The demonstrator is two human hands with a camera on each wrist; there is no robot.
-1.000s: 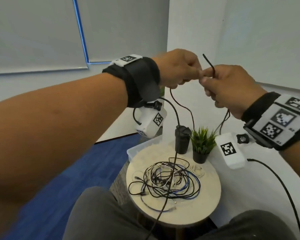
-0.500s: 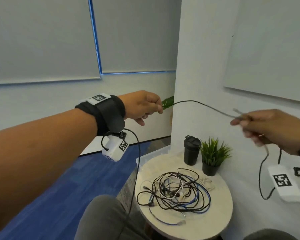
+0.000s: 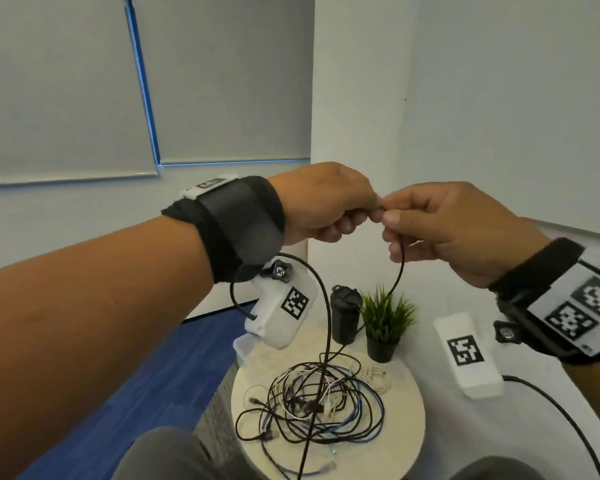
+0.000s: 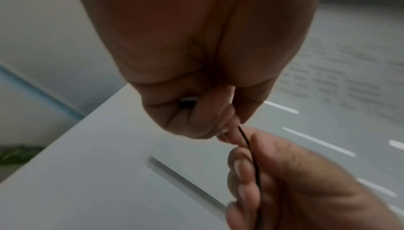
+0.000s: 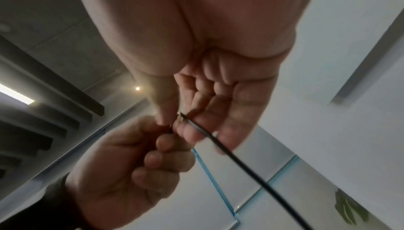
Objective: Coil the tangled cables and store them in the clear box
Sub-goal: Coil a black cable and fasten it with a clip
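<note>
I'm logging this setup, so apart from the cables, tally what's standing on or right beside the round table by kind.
Black lidded cup: 1
Potted green plant: 1
Clear box, partly hidden behind the table's far left edge: 1
Total: 3

A thin black cable [image 3: 399, 268] hangs looped from above. The tangled cables [image 3: 312, 403] lie heaped on the counter [image 3: 402, 431]. The clear box [image 3: 242, 346] stands behind, mostly hidden.
</note>
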